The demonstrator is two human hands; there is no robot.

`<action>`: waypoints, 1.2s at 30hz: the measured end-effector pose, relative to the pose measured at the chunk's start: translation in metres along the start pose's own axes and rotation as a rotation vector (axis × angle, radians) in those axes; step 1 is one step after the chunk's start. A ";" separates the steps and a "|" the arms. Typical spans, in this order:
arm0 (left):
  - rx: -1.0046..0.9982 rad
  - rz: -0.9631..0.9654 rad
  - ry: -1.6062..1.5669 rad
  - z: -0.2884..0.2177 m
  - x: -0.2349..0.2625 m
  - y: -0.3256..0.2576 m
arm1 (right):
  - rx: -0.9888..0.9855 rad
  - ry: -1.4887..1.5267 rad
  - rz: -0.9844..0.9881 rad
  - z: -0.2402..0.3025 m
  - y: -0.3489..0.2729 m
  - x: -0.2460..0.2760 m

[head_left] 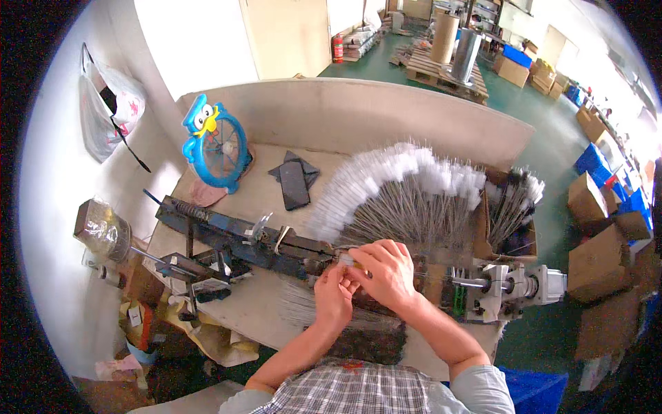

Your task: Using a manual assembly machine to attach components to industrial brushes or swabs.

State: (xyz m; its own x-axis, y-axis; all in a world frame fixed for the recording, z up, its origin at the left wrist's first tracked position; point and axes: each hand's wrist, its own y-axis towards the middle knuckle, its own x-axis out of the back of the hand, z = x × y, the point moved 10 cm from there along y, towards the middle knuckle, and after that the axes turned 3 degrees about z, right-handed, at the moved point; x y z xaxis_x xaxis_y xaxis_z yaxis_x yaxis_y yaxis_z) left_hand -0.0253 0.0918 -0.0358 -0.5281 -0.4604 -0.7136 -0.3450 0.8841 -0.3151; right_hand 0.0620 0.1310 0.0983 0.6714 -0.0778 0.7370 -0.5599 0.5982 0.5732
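Both hands meet at the right end of a long dark metal machine (276, 250) on the workbench. My left hand (335, 295) is closed, its thumb and fingertips pinched together. My right hand (387, 273) reaches over from the right with bent fingers, its fingertips touching or almost touching those of the left. A small whitish piece shows between the fingertips, too small and covered to name. Behind the hands lies a wide fan of white-bristled wire brushes (420, 200), wire stems toward me. More thin wires (298, 303) lie beside my left forearm.
A cardboard box (527, 243) of brushes stands right of the fan. A motor unit (545, 284) with a shaft sits at the bench's right end. Behind the machine are a phone (294, 185) and a blue toy-shaped fan (219, 150). A lamp (103, 230) stands left; a low panel (358, 107) edges the bench.
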 end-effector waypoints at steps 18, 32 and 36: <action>-0.058 0.004 -0.096 -0.003 0.002 -0.004 | 0.032 0.091 0.077 0.003 -0.006 -0.007; -0.069 -0.050 -0.117 -0.006 0.002 -0.005 | -0.010 0.077 0.016 0.007 -0.005 -0.011; -0.043 0.010 -0.222 0.005 0.013 0.002 | 0.014 0.103 0.003 0.010 -0.003 -0.009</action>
State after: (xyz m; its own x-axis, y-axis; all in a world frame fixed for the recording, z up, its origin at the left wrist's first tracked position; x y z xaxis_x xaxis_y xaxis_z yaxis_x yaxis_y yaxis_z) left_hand -0.0294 0.0878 -0.0491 -0.3494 -0.4183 -0.8384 -0.3760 0.8822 -0.2834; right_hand 0.0529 0.1221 0.0939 0.7157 0.0063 0.6983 -0.5678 0.5874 0.5767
